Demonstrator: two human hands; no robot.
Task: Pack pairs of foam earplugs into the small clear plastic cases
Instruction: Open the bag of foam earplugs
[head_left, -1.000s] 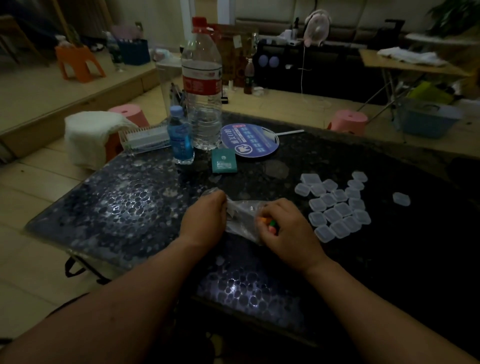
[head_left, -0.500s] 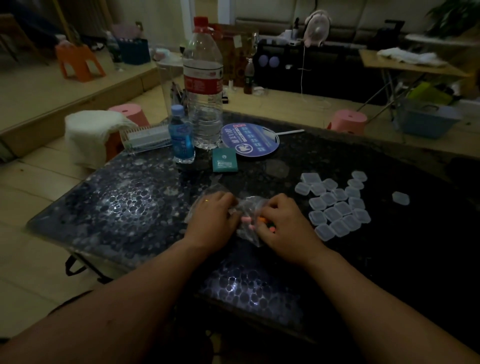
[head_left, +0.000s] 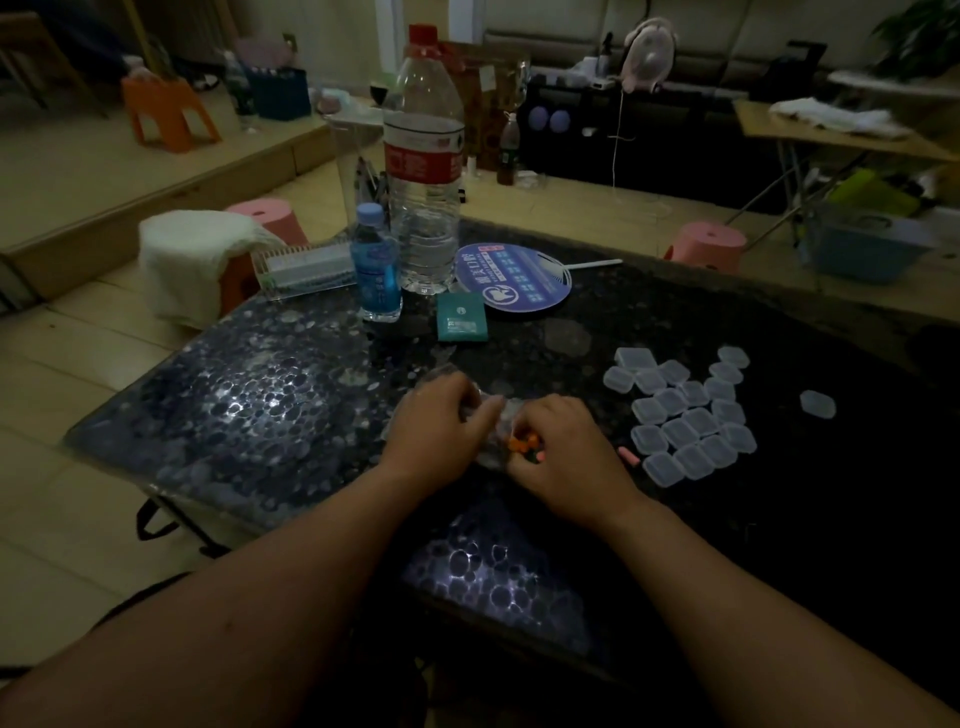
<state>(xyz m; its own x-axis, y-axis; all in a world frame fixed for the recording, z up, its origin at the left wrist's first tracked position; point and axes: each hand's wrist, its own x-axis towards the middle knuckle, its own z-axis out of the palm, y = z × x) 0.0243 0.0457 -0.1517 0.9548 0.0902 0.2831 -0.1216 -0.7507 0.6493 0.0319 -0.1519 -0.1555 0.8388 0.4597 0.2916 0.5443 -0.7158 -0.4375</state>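
A crumpled clear plastic bag (head_left: 496, 415) of coloured foam earplugs (head_left: 519, 444) lies on the dark glass table (head_left: 249, 405) between my hands. My left hand (head_left: 441, 426) pinches the bag's left side. Curled over the bag's right side, my right hand (head_left: 566, 452) holds it, with orange earplugs showing under the fingers. One pink earplug (head_left: 628, 456) lies loose on the table just right of that hand. Several small clear plastic cases (head_left: 685, 415) sit clustered to the right, all closed, and a single case (head_left: 817, 404) lies apart further right.
At the table's far side stand a large water bottle (head_left: 425, 171), a small blue bottle (head_left: 375, 265), a round blue fan (head_left: 511, 278), a green card packet (head_left: 461, 323) and a clear rack (head_left: 306, 270). Pink stools (head_left: 706, 244) stand beyond the table.
My hands have drawn closer together over the bag. A pink earplug now lies loose on the table to the right of my right hand.
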